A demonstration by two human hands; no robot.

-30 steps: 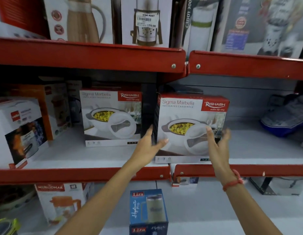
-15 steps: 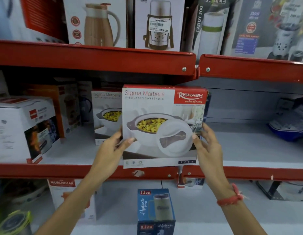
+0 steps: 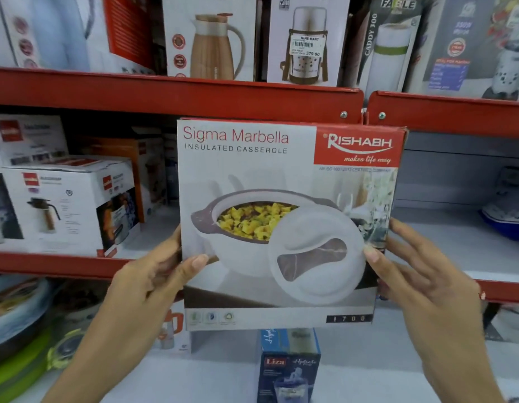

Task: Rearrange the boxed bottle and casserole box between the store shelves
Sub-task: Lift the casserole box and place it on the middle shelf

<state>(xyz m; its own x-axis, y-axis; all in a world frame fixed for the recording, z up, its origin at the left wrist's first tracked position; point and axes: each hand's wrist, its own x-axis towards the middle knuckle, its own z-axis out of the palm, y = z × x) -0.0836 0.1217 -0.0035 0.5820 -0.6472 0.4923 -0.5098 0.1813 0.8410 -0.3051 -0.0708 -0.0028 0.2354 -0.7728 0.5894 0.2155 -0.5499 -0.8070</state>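
we hold the casserole box (image 3: 287, 222) clear of the middle shelf (image 3: 57, 264), left hand (image 3: 153, 283) and right hand (image 3: 421, 286) gripping its sides, and next we judge it needs a free slot.

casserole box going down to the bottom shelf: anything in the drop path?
Yes. The blue Liza boxed bottle stands on the white bottom shelf directly below the white-and-red casserole box, which the left hand and right hand hold.
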